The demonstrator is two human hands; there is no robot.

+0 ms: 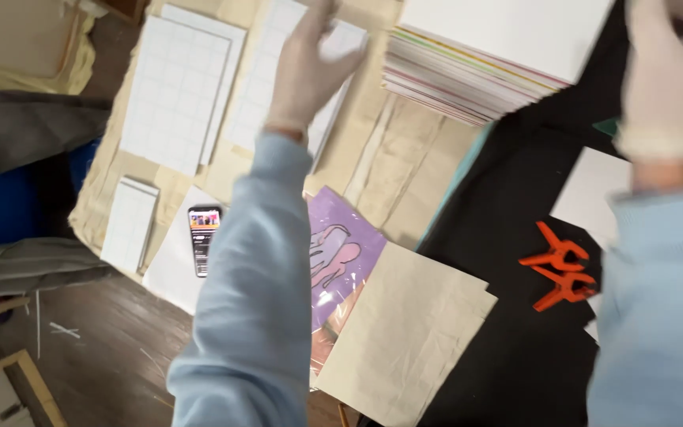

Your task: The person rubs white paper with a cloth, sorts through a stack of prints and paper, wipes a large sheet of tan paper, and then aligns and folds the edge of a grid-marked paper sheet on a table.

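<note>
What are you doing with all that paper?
A person in white gloves and a light blue top holds both hands up over a work surface. The left hand hangs open above the white grid sheets, touching nothing. The right hand is raised near the paper stack and looks empty, though it is blurred. Below lie a phone, a purple picture, a tan sheet and orange clamps on black cloth.

lit phone screen [204, 219], orange and dark, lying left of centre
</note>
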